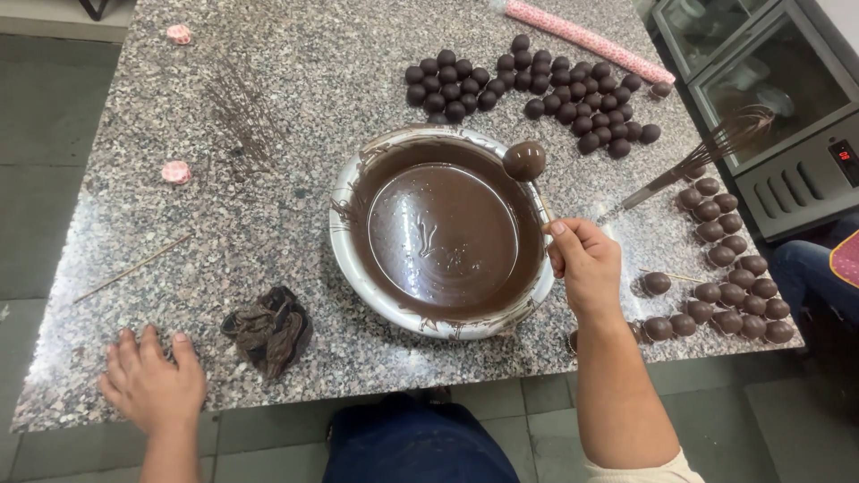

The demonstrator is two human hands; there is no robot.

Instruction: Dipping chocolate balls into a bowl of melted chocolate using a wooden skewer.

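A wide white bowl (344, 192) full of melted chocolate sits mid-counter. My right hand (586, 266) pinches a thin stick at the bowl's right rim. On the stick's tip a chocolate-coated ball (524, 161) hangs over the melted chocolate. My left hand (152, 383) lies flat on the granite counter near its front left edge, fingers spread, holding nothing. A chocolate-smeared crumpled cloth (267, 329) lies just right of that hand.
Several dark chocolate balls cluster behind the bowl (537, 85) and along the right edge (729, 268). A whisk (707, 152) leans at right. A bare skewer (134, 266), two pink wrappers (176, 172), a pink roll (591, 40) and a glass-fronted machine (778, 98) are around.
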